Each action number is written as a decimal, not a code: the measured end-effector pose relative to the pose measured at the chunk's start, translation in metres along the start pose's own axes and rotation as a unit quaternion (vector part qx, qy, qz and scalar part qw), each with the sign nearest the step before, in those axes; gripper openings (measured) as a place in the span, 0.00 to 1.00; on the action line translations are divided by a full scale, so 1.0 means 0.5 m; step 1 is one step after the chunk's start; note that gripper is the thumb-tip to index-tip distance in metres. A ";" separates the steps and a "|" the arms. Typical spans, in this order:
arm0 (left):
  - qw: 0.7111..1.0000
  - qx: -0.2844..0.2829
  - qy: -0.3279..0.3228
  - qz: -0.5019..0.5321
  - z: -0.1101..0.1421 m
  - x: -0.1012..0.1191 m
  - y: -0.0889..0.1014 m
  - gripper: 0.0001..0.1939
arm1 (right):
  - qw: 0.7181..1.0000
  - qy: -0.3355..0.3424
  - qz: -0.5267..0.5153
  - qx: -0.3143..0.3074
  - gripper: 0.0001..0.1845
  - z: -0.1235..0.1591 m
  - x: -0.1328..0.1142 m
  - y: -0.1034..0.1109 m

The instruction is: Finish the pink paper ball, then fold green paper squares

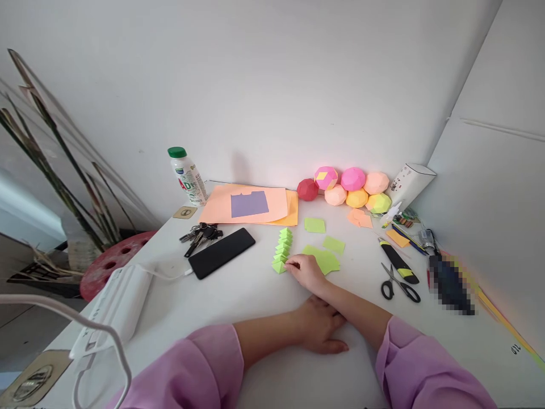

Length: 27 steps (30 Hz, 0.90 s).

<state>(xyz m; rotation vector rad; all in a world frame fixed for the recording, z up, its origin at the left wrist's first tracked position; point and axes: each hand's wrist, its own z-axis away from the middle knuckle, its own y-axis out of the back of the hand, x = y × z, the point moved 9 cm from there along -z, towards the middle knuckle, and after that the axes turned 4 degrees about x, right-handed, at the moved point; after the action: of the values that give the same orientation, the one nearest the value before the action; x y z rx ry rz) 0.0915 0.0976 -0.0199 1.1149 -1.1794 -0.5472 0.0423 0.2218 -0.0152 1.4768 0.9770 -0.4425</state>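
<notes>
A row of several bright green folded paper pieces, with pointed tops, stands on the white table in front of me. My right hand reaches across and pinches the right edge of the nearest piece. Below it, my left hand lies palm down with its fingers spread on the tabletop, partly under my right forearm. Beside the row is a larger cut sheet of green paper, partly hidden by my right hand. Two smaller green paper slips lie behind that sheet.
Left: black phone, keys, bottle, white power strip. Behind: orange sheets and faceted paper balls. Right: scissors, utility knife, paper cup. A white cable loops at front left.
</notes>
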 end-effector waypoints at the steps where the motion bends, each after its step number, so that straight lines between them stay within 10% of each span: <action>1: 1.000 0.002 -0.002 -0.004 0.000 0.000 -0.001 0.35 | 1.000 -0.002 -0.008 0.004 0.08 0.002 0.002 0.001; 11: 0.997 0.064 -0.035 -0.033 -0.004 0.005 0.010 0.34 | 0.977 0.117 0.094 0.150 0.09 0.044 -0.025 0.115; 27: 0.994 0.088 -0.048 -0.052 0.001 0.009 0.015 0.34 | 0.981 0.053 0.173 0.071 0.17 0.068 0.065 0.115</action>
<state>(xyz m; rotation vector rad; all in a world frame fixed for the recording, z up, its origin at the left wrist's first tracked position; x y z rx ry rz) 0.0912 0.0970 -0.0111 1.3187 -1.2782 -0.5901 0.1150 0.2057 -0.0104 1.7743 0.7602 -0.1838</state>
